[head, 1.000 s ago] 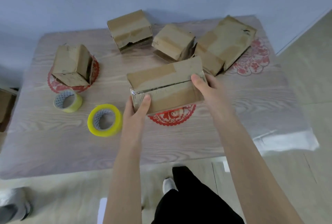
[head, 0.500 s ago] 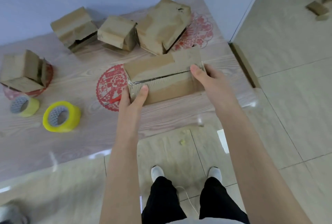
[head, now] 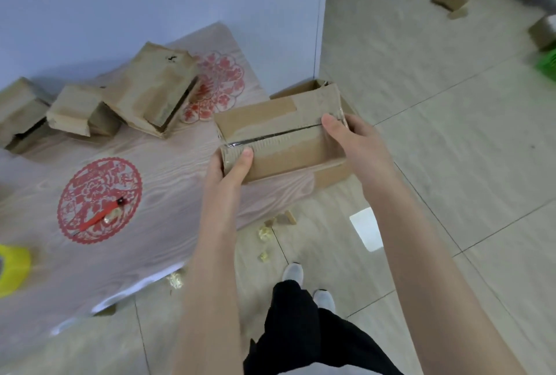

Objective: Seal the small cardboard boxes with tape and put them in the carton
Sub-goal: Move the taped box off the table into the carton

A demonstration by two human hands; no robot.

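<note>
**Taped box in transfer to the carton; placement not yet made.**
The small box, with clear tape along its top seam, is held at the right edge of the bench, just above the open carton on the floor by the wall. The left hand grips its left end and the right hand its right end, thumbs on top. Judged next move: lower it level into the carton, then release. Further boxes lie far left on the bench.

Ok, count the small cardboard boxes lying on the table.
3. The left-edge box, cut off by the frame; a second box right of it; a larger box by the flower paper-cut. Others may lie out of view to the left.
</note>
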